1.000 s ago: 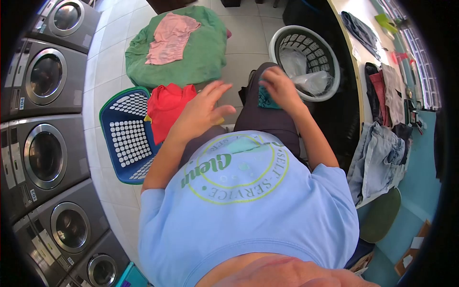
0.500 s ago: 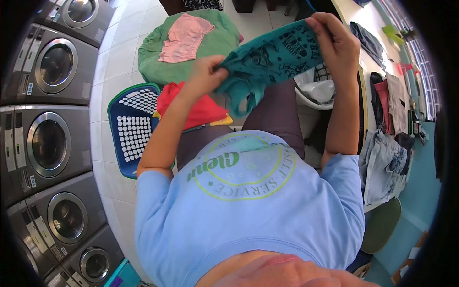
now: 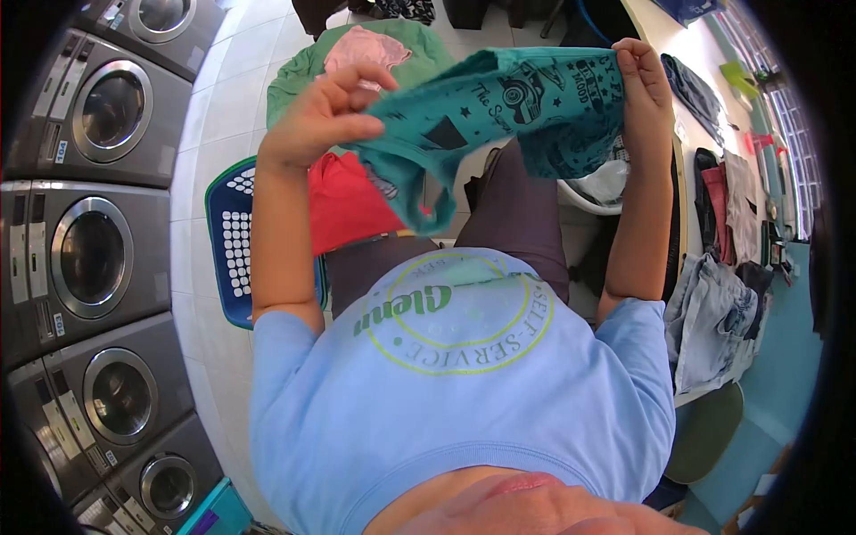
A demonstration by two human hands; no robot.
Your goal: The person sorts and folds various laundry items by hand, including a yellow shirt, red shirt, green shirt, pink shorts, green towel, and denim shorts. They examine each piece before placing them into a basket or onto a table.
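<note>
A teal garment with black print (image 3: 499, 107) is stretched sideways in front of me, its lower left part hanging in a loop. My right hand (image 3: 644, 94) pinches its upper right end. At its left end is my left hand (image 3: 325, 116), with thumb and fingers apart; the thumb lies against the cloth's edge. Below the garment, red cloth (image 3: 348, 205) rests beside my lap, partly hidden by my left forearm. A pink garment (image 3: 367, 49) lies on a green cloth-covered mound (image 3: 294, 76) beyond my left hand.
A blue basket (image 3: 234, 299) stands left of my legs, and washing machines (image 3: 92, 259) line the far left. On the right, a white tub (image 3: 597, 201) holds clear plastic. Folded jeans (image 3: 709, 308) and other clothes lie along the table (image 3: 655, 27).
My left hand has moved up and left, and its fingers have spread. The teal garment is stretched wider, with more print showing. My right hand has shifted slightly right and still holds its end.
</note>
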